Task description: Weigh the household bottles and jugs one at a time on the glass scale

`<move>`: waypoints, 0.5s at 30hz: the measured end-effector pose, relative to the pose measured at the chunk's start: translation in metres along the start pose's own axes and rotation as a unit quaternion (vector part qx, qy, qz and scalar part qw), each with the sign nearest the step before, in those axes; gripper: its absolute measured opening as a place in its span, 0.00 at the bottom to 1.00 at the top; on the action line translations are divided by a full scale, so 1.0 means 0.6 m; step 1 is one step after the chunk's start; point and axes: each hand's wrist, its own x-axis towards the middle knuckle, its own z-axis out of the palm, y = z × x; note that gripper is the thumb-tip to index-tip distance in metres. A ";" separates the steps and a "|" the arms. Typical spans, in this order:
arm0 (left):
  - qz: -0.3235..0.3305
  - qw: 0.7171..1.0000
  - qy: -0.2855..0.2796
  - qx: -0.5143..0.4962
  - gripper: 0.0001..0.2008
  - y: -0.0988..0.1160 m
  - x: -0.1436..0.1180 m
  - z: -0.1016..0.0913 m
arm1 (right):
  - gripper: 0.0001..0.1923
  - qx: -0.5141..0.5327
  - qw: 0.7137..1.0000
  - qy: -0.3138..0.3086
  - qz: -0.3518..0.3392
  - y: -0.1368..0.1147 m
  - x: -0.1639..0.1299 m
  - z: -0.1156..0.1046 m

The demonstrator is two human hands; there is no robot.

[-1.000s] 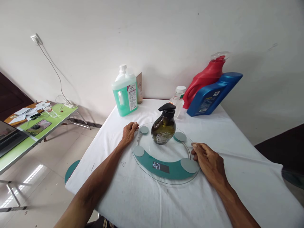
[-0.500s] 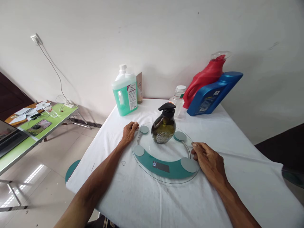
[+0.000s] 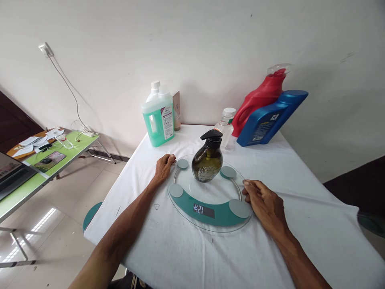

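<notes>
Pump bottle (image 3: 207, 162), dark liquid inside, upright on scale (image 3: 210, 212).

Lit digits on the display (image 3: 203, 210) of the glass scale (image 3: 210, 222), seemingly "21" with an unclear sign before them; small print on the label of the dark pump bottle (image 3: 207, 164) standing on that scale, too fine to read; white label with dense lines on the green liquid jug (image 3: 158, 118), unreadable; small white sticker and pale lettering on the blue jug (image 3: 267, 118), likewise unreadable.
</notes>
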 end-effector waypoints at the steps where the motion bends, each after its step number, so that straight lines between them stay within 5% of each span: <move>1: 0.000 1.000 -0.001 0.000 0.28 0.000 0.000 0.000 | 0.21 -0.001 1.000 0.000 0.000 0.000 0.000 0.000; 11: -0.014 1.000 0.012 -0.005 0.29 0.008 -0.004 0.000 | 0.21 0.007 1.000 -0.003 0.011 -0.002 0.000 -0.001; 15: 0.075 0.993 0.083 -0.028 0.40 0.055 -0.023 -0.006 | 0.21 0.009 1.000 -0.004 0.006 -0.004 0.001 -0.004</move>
